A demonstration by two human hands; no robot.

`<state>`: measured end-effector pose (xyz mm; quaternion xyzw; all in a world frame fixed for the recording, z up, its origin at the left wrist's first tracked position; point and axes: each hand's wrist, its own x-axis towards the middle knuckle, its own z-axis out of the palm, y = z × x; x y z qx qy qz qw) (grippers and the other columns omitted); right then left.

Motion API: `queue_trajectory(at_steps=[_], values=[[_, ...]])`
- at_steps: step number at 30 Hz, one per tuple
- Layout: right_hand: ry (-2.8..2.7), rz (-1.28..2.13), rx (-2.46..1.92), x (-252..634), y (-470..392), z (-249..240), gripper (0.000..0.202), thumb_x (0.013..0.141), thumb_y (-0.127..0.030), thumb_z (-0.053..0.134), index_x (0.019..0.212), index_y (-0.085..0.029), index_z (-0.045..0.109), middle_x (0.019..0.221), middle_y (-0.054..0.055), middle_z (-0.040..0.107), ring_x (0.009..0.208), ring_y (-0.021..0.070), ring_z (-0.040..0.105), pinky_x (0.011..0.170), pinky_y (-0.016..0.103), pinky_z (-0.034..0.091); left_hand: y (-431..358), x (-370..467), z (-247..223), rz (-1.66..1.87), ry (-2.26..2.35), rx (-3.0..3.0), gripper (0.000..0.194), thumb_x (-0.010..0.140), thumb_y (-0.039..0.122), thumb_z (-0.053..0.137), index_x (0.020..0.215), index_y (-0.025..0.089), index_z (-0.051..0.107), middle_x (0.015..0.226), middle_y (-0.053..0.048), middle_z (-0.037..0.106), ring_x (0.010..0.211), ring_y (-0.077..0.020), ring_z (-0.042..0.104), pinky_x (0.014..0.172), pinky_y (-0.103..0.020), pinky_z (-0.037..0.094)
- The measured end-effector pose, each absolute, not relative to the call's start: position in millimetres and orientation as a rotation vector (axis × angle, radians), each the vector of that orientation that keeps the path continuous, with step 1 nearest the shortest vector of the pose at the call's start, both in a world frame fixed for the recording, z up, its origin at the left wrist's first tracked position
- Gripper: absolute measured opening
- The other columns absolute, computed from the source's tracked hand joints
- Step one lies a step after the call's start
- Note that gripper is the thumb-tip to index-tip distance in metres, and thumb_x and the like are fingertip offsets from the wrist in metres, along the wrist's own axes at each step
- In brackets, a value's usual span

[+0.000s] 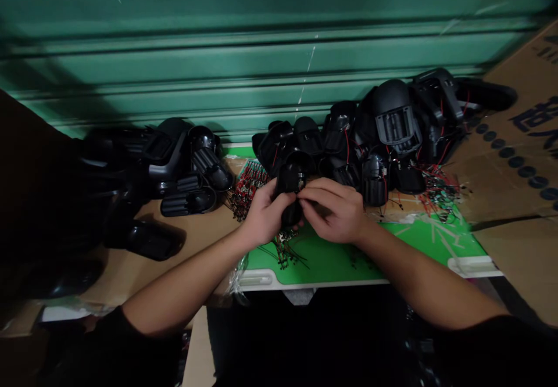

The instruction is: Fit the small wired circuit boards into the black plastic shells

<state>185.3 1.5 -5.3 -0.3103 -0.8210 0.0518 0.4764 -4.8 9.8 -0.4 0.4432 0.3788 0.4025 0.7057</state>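
My left hand (pixel 267 212) is closed around a black plastic housing (pixel 288 183), thumb across its front, holding it above the green table (pixel 331 259). The fingertips of my right hand (pixel 333 208) are pinched together at the right edge of this housing, near a small shiny metal part inside it. Whatever sits between those fingertips is too small to make out. Just under the housing lies a bunch of thin dark wires with small parts (pixel 285 250). To the left of it rests a dense bundle of red and black wired parts (pixel 249 186).
Black housings with battery slots are piled at the left (pixel 187 201) and at the back right (pixel 394 114), some trailing red wires. More loose wired parts (pixel 440 192) lie at the right. A cardboard box (pixel 518 143) stands on the right, and a green ribbed wall (pixel 261 67) closes the back.
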Motion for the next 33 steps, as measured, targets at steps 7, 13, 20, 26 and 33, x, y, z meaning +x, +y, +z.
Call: queue_trajectory(at_steps=[7,13,20,26,33], values=[[-1.965,0.099,-0.783,184.1,1.4,-4.6,0.027,0.092,-0.009,0.069,0.116,-0.02,0.073,0.104,0.009,0.078,0.089,0.0202,0.076,0.077,0.034,0.065,14.4,-4.3,-0.2,0.952,0.864,1.016,0.03,0.082,0.037,0.076,0.101,0.02,0.06,0.066,0.004,0.065,0.048,-0.0146,0.062,0.045,-0.026,0.051],[-1.9,0.255,-0.878,184.0,0.3,-1.0,0.023,0.093,-0.011,0.066,0.112,-0.021,0.072,0.099,0.008,0.073,0.082,0.0193,0.071,0.07,0.034,0.061,16.5,-2.4,-4.8,1.045,0.827,1.108,0.035,0.081,0.036,0.084,0.104,0.018,0.065,0.082,0.001,0.069,0.067,-0.0133,0.064,0.062,-0.025,0.056],[-1.883,0.326,-0.912,183.4,1.6,-2.1,0.023,0.092,-0.01,0.065,0.111,-0.021,0.068,0.096,0.006,0.069,0.078,0.0185,0.067,0.067,0.033,0.056,13.0,-2.9,-2.7,0.949,0.81,1.058,0.04,0.086,0.043,0.083,0.112,0.02,0.062,0.084,0.001,0.068,0.058,-0.0138,0.065,0.05,-0.029,0.061],[-1.892,0.36,-0.934,181.9,2.0,-0.2,0.02,0.092,-0.011,0.065,0.109,-0.023,0.064,0.095,0.005,0.068,0.08,0.0184,0.066,0.07,0.033,0.055,12.4,-2.4,0.2,0.984,0.874,1.06,0.043,0.086,0.046,0.083,0.112,0.02,0.061,0.083,0.002,0.066,0.059,-0.0127,0.062,0.049,-0.026,0.057],[-1.884,0.423,-0.975,178.1,-0.3,-2.6,0.022,0.091,-0.014,0.068,0.109,-0.024,0.061,0.093,0.002,0.068,0.078,0.0168,0.067,0.07,0.03,0.056,15.8,-5.2,-2.8,1.023,0.903,1.091,0.033,0.088,0.04,0.08,0.106,0.018,0.064,0.082,0.003,0.066,0.065,-0.0104,0.058,0.063,-0.023,0.053]])
